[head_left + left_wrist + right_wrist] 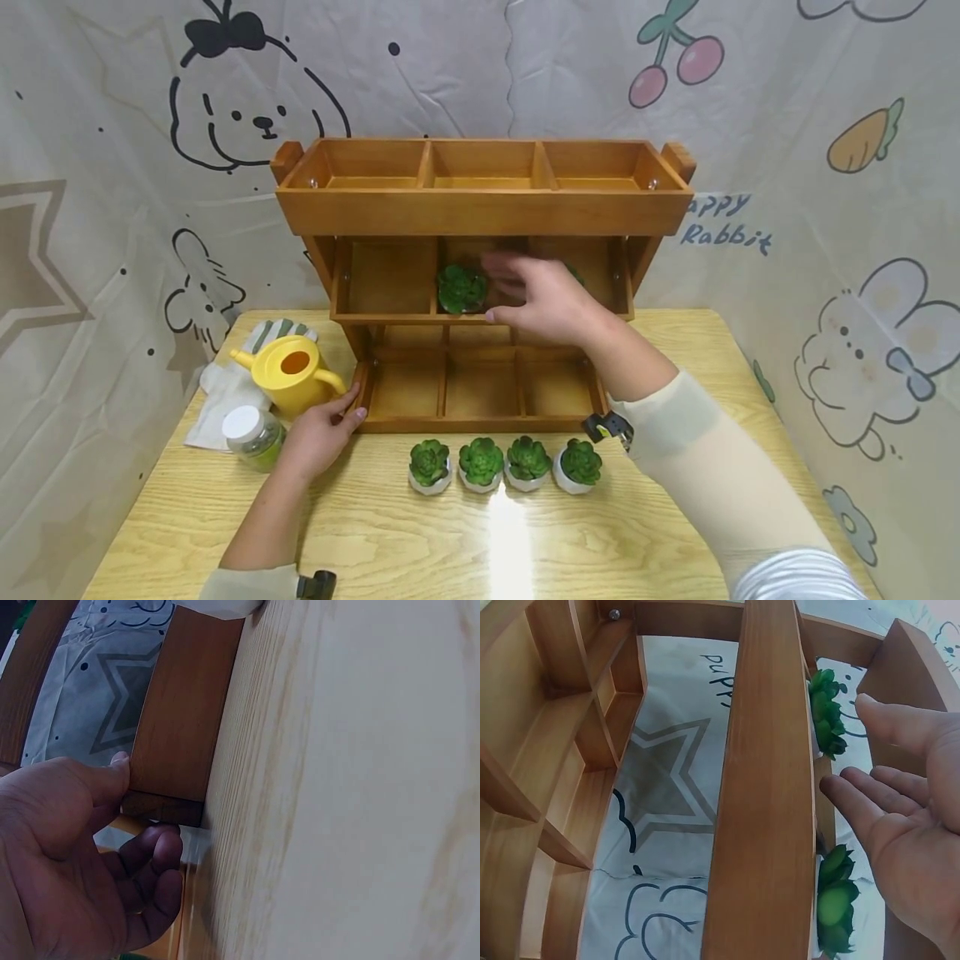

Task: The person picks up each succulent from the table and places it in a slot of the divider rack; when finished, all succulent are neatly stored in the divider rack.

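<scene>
A three-tier wooden plant stand (486, 214) stands on the table. My left hand (318, 437) grips the front left corner of its bottom tier (176, 712), thumb on one side and fingertips on the other. Before the middle tier (390, 319), my right hand (551, 298) has its fingers extended and holds nothing. A potted succulent (461, 289) sits in that tier's middle compartment. Another succulent (574, 273) shows in the right compartment, mostly hidden behind my hand. The right wrist view has both succulents (835, 904) beside my open palm. Several succulents in white pots (481, 463) line the table before the stand.
Left of the stand are a yellow watering can (292, 379), a white-lidded clear jar (255, 437) with green contents, and a striped cloth (217, 404). A printed fabric backdrop (450, 75) surrounds the wooden table (405, 542). The top tier (483, 212) overhangs the middle one.
</scene>
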Motion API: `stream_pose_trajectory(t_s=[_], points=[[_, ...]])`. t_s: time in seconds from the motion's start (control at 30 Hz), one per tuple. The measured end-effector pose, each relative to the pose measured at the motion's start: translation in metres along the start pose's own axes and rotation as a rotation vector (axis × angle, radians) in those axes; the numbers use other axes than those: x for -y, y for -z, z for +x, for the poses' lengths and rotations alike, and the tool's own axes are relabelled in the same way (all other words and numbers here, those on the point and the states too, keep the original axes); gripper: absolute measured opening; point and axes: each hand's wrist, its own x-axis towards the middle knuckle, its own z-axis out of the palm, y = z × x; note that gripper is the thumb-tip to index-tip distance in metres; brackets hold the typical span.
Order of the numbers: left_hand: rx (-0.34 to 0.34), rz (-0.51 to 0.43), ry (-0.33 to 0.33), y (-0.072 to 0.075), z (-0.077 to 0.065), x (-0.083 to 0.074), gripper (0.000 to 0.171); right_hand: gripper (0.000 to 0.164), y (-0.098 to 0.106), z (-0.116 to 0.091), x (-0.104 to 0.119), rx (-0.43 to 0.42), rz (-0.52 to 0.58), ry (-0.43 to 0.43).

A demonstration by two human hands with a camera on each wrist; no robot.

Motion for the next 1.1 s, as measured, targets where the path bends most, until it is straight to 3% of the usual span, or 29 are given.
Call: stream_pose_trajectory(t_s=[0.47, 1.1], points=[[-0.003, 0.01, -0.005, 0.002, -0.001, -0.002, 0.054, 0.073, -0.006, -0.029, -0.009, -0.033, 0.133, 0.041], [0.002, 0.002, -0.005, 0.001, 0.0, -0.001, 0.055, 0.07, -0.013, -0.06, -0.024, -0.062, 0.173, 0.075]])
